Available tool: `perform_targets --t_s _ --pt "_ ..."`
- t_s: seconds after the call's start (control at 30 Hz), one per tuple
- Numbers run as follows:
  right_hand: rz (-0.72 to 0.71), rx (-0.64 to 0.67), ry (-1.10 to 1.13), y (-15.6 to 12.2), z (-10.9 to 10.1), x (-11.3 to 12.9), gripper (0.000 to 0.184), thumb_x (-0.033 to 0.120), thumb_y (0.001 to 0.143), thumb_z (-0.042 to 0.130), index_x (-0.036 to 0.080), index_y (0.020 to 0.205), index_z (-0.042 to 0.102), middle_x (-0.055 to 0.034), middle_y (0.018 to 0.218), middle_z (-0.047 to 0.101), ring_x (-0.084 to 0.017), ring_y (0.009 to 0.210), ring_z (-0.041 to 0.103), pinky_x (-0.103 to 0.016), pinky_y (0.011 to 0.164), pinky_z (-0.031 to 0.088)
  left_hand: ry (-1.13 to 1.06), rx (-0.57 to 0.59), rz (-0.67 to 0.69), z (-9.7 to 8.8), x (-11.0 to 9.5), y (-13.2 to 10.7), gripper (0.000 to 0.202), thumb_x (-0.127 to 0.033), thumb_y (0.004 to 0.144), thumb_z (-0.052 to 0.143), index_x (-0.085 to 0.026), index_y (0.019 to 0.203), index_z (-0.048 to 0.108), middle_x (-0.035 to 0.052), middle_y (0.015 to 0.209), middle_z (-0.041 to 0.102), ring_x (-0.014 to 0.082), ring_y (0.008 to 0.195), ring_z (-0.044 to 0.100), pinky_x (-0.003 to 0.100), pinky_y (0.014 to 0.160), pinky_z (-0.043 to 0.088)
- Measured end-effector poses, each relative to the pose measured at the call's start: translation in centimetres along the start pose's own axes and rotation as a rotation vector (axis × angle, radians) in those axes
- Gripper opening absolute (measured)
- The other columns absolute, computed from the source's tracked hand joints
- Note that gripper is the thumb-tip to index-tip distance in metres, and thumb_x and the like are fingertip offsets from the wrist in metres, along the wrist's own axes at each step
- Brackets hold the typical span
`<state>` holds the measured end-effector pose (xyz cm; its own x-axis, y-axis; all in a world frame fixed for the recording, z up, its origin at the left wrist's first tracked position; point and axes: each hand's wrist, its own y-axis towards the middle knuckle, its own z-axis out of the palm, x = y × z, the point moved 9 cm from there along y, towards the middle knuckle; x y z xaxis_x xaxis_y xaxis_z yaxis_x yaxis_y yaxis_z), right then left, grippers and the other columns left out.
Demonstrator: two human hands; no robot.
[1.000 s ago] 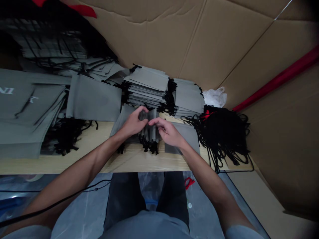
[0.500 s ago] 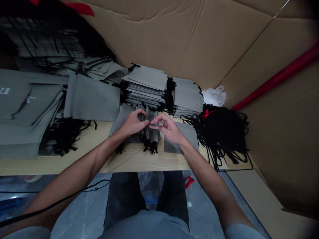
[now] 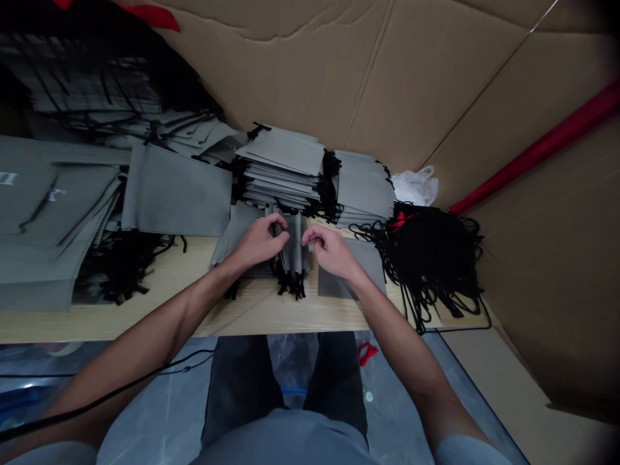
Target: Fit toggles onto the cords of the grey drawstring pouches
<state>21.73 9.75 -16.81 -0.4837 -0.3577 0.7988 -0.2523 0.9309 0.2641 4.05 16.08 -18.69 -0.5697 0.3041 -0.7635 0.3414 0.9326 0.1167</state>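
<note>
A bundle of grey drawstring pouches (image 3: 293,245) stands on edge on the wooden table (image 3: 271,313), black cord ends hanging toward me. My left hand (image 3: 258,241) is closed on the bundle's left side, thumb and fingers around the top edges. On the bundle's right side my right hand (image 3: 330,250) has its fingers curled, pinching the outer pouches. A flat grey pouch (image 3: 361,271) lies under my right wrist, another under my left hand.
Stacks of grey pouches (image 3: 285,168) (image 3: 363,190) rise just behind the bundle. Larger grey bags (image 3: 177,190) spread to the left. A tangle of black cords (image 3: 436,258) lies at the right, a white plastic bag (image 3: 415,185) behind it. Cardboard walls (image 3: 436,84) enclose the back and right.
My right hand drew back from the middle of the bundle to its right side and its fingers curled in. My left hand stayed on the left side.
</note>
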Motion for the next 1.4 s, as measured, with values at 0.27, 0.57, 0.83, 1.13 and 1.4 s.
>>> perform_targets --t_s 0.27,0.57,0.83,1.13,1.4 --pt "0.006 0.128 0.223 -0.3 1.9 0.1 0.03 0.008 0.09 0.051 0.024 0.109 0.068 -0.0041 0.116 0.084 -0.017 0.088 0.073 -0.03 0.078 0.056 0.002 -0.029 -0.033 -0.5 0.8 0.0 0.037 -0.043 0.11 0.079 -0.015 0.134 0.073 0.01 0.128 0.076 0.0238 0.11 0.077 0.044 0.097 0.07" --pt "0.192 -0.051 0.206 0.3 -0.7 -3.7 0.024 0.04 0.112 0.077 0.016 0.112 0.074 -0.0035 0.105 0.078 -0.018 0.089 0.076 -0.037 0.085 0.067 -0.053 -0.096 -0.118 -0.8 2.3 0.2 0.037 -0.042 0.111 0.079 -0.015 0.136 0.072 0.0098 0.127 0.076 0.0227 0.107 0.077 0.041 0.093 0.071" --pt "0.349 -0.029 0.229 -0.1 -0.7 -6.4 0.028 0.042 0.113 0.077 0.016 0.124 0.075 -0.0051 0.111 0.079 -0.018 0.089 0.077 -0.035 0.082 0.069 -0.101 -0.108 -0.05 -1.2 1.2 -0.1 0.045 -0.042 0.112 0.077 -0.018 0.149 0.066 0.0089 0.126 0.075 0.0196 0.096 0.076 0.036 0.084 0.07" --pt "0.163 0.07 0.464 0.3 1.4 -0.9 0.015 0.016 0.108 0.065 0.024 0.119 0.069 -0.0056 0.125 0.081 -0.019 0.118 0.079 -0.027 0.083 0.066 -0.007 -0.057 -0.054 -0.6 0.6 0.2 0.036 -0.048 0.112 0.076 -0.015 0.128 0.075 0.0091 0.125 0.078 0.0243 0.11 0.077 0.044 0.099 0.07" --pt "0.266 0.1 0.505 0.1 2.1 -2.6 0.007 0.019 0.109 0.072 0.019 0.116 0.07 -0.0057 0.116 0.081 -0.016 0.093 0.079 -0.023 0.068 0.063 -0.044 -0.07 -0.076 -1.2 1.1 0.0 0.037 -0.044 0.111 0.078 -0.015 0.133 0.073 0.0089 0.124 0.076 0.0224 0.105 0.077 0.042 0.093 0.07"
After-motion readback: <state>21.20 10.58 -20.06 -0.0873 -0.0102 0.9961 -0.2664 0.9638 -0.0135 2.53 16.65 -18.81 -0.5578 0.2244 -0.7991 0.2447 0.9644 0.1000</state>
